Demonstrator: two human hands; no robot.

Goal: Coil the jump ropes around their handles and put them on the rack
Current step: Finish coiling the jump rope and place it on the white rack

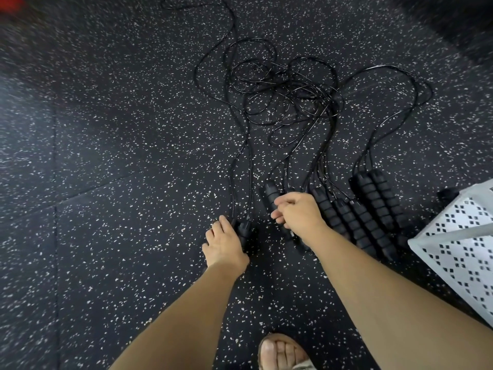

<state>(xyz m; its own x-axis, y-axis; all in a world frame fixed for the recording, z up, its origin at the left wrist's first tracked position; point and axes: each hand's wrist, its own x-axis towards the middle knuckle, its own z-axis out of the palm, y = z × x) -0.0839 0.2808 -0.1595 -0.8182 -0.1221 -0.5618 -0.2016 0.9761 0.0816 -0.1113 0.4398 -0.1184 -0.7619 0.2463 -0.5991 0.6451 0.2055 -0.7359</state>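
Several black jump ropes lie on the speckled floor, their thin cords tangled in a heap [282,94]. My left hand [224,243] rests with curled fingers on a pair of black handles [244,232] lying side by side. My right hand [296,212] grips another black handle [270,194] near its middle, the top end sticking out above my fingers. To the right, several ribbed foam handles [357,222] lie in a row, with one more pair [378,198] beyond them. The white perforated rack [458,244] stands at the right edge.
The floor is dark rubber matting [120,182] with white flecks and visible tile seams. My sandalled foot [282,352] shows at the bottom. A red blurred object [9,4] sits at the top left corner. A small black caster [448,193] is behind the rack.
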